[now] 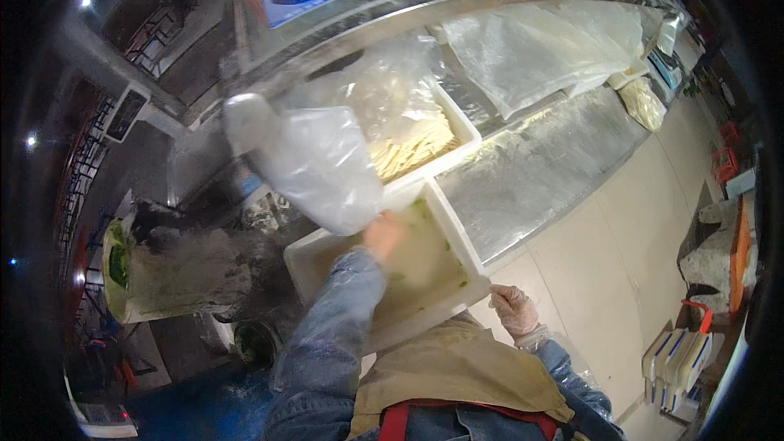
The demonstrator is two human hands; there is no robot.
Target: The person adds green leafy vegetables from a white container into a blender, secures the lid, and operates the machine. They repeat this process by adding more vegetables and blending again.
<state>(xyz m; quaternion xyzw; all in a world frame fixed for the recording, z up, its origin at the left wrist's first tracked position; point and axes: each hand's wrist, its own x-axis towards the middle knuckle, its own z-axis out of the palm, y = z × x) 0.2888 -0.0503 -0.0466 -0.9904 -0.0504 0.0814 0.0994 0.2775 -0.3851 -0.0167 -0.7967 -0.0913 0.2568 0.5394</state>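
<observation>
My left hand [382, 237] is smeared by motion over a white tub [466, 255] of cloudy, pale liquid with green bits. It is at the lower end of a clear plastic bag [331, 167]; whether it grips the bag is unclear. My right hand [514, 310], in a clear plastic glove, has its fingers curled by the tub's near right corner. I cannot make out what is between those fingers, if anything. Just beyond the tub stands a second white tub [461, 118] of pale yellow strips [412, 151], partly covered by clear plastic.
A metal counter [531, 167] runs to the right of the tubs, with a large plastic sheet [539, 49] behind it. A pale bucket-like container [175, 273] lies at the left. Pale tiles cover the floor [600, 286]. Stacked white boxes [678, 363] stand at the lower right.
</observation>
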